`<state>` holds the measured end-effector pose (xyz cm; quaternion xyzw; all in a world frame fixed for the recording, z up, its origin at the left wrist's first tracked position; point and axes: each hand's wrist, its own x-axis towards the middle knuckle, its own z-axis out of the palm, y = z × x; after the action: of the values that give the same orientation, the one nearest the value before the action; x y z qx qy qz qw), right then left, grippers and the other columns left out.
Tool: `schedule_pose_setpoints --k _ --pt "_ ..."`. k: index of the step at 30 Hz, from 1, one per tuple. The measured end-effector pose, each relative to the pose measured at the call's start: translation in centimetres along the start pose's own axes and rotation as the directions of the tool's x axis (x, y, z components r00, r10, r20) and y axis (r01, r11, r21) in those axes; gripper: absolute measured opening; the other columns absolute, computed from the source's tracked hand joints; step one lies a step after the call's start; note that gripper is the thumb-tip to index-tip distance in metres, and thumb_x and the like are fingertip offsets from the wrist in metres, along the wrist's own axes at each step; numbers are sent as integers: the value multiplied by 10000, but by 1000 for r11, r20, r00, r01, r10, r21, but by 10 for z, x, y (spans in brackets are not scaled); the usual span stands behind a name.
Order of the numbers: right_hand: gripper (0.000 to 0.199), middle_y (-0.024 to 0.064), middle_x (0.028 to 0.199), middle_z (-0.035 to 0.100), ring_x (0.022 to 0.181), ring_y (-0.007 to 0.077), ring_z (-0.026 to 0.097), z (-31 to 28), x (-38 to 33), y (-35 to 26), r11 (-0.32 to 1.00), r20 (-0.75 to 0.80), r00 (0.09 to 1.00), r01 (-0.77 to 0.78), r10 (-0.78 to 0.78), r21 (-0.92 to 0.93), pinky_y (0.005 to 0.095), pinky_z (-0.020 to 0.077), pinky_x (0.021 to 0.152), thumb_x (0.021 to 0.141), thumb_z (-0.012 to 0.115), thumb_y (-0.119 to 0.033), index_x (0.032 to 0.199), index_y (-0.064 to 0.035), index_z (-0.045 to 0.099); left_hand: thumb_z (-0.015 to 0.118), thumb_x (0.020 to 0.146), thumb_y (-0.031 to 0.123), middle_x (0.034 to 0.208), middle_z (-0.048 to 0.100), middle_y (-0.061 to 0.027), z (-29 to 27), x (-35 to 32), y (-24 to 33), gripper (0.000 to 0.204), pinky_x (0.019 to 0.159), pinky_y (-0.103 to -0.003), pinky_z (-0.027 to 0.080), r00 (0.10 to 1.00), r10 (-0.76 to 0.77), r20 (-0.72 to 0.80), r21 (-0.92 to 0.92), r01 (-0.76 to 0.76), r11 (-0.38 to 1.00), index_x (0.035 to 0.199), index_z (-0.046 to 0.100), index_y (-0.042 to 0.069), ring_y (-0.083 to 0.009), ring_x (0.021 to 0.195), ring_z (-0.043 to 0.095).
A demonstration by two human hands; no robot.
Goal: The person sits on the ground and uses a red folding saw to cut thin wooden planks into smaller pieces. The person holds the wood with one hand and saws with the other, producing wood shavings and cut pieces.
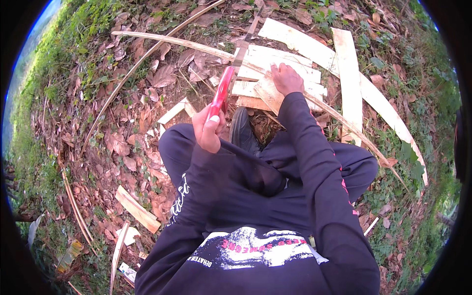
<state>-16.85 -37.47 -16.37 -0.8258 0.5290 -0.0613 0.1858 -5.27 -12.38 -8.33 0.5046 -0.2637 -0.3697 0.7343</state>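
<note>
Red glossy handle (223, 91) of long flat dark blade (253, 25) wrapped in person's left hand (210, 129), thumb laid along it. Blade points away from body, crosses long thin pale wooden strip (187, 43) in view; contact unclear. Right hand (286, 79) narrow, fingers curled, down over strip and short pale wooden board (268, 93); can't tell if gripping or just pressing. Flat pale planks (282, 53) lie below strip, beyond black shoe (243, 132). Brown dry leaves (162, 76) on ground, left side.
</note>
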Motion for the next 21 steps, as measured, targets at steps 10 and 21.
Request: schedule_pose_setpoints --k 10,21 --pt "938 224 1484 215 1374 438 224 0 -152 31 946 -342 938 -57 -59 -319 558 218 1138 688 824 -468 1441 -140 372 513 822 256 581 415 18 -4 2 -6 258 428 -211 253 993 63 -99 -60 -69 996 762 497 6 -39 464 333" --pt "907 121 1371 342 1311 352 310 -42 -118 93 933 -163 969 124 -188 -339 497 338 1081 586 912 -228 1367 -195 453 513 835 257 587 416 30 -4 1 -13 256 436 -214 261 998 57 -31 20 -56 998 761 515 13 -33 481 346"
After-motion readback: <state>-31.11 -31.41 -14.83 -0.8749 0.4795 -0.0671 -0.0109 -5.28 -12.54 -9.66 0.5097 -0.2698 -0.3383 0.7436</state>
